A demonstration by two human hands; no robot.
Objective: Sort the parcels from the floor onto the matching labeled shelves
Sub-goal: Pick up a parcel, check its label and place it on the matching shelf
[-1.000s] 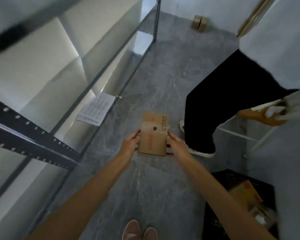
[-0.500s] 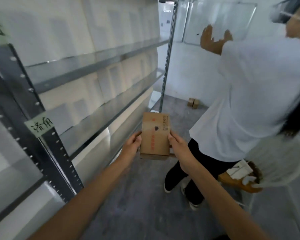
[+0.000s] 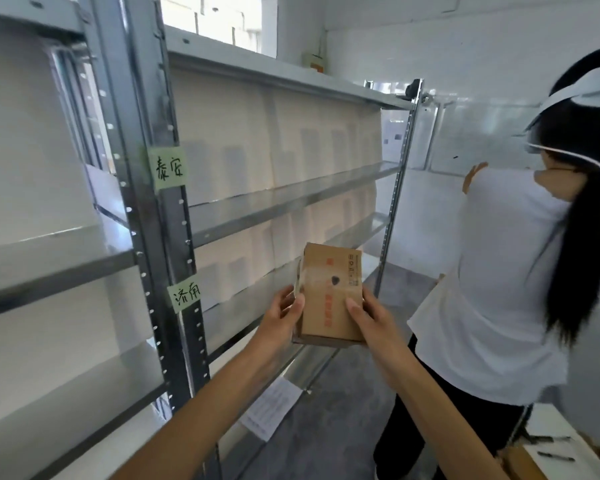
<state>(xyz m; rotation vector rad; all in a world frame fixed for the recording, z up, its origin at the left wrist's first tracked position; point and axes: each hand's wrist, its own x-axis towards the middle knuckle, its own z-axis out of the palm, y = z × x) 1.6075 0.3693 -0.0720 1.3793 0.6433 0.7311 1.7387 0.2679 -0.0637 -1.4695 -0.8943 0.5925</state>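
The person holds one brown parcel (image 3: pixel 329 296) in the air, in front of the metal shelves (image 3: pixel 284 199) and not resting on any of them. The left hand (image 3: pixel 283 315) grips its left edge and the right hand (image 3: pixel 368 317) grips its right edge. The fingers curl around the sides and each thumb is pressed on the front face.

The main risk is probably a wrong shelf. Two green handwritten labels are on the post, an upper label (image 3: pixel 168 168) and a lower label (image 3: pixel 186 296). The print on the parcel is too blurred to be read here, so the match cannot be checked from this view. A quick look could send it to the wrong level.

Both hands hold only the lower half of the parcel. If one hand lets go in order to reach, the parcel may tip forward and fall. Its upper left edge looks loose (perhaps a flap or tape, it is hard to tell), and this could catch on a shelf lip.

A second person (image 3: pixel 499 289) stands near on the right, back turned, so a wide swing of the elbow may bump them. A sheet of paper (image 3: pixel 271 410) lies on the floor (image 3: pixel 326 445) beside the shelf foot, and a step on it may slide.
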